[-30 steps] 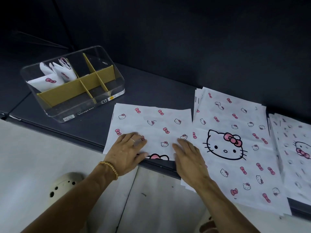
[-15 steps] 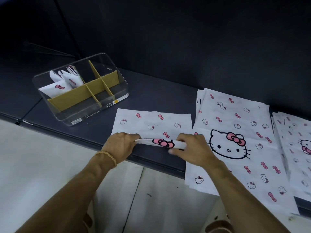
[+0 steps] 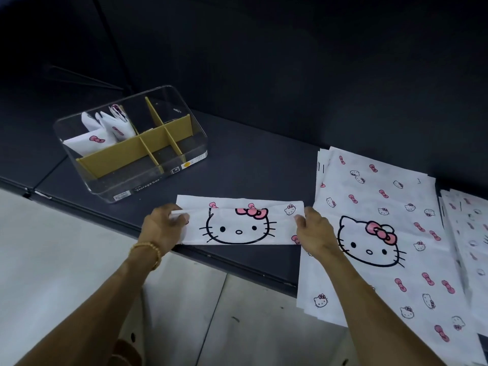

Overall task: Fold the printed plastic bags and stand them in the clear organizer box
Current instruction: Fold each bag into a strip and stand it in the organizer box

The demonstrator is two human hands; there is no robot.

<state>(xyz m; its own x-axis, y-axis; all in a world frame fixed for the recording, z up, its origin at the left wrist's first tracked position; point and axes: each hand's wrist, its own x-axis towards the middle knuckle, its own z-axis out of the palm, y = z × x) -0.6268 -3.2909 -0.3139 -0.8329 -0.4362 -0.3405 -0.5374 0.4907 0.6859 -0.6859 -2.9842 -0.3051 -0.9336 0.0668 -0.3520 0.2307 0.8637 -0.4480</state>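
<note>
On the dark shelf (image 3: pixel 250 165) before a dark wall, left hand (image 3: pixel 161 228) and right hand (image 3: pixel 315 231) pinch the folded bag (image 3: pixel 240 223), right of the organizer box (image 3: pixel 132 143).

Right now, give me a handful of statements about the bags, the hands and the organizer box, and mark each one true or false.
1. Both hands, left hand and right hand, hold the ends of the half-folded bag. True.
2. The clear organizer box holds no bags yet. False: folded bags already stand in its far left compartment.
3. A stack of flat bags lies to the right of the bag being folded. True.
4. The bag being folded shows only small bows, no big cat face. False: a large cat face with a pink bow is on top.
5. The box's dividers are tan, like cardboard. True.
</note>
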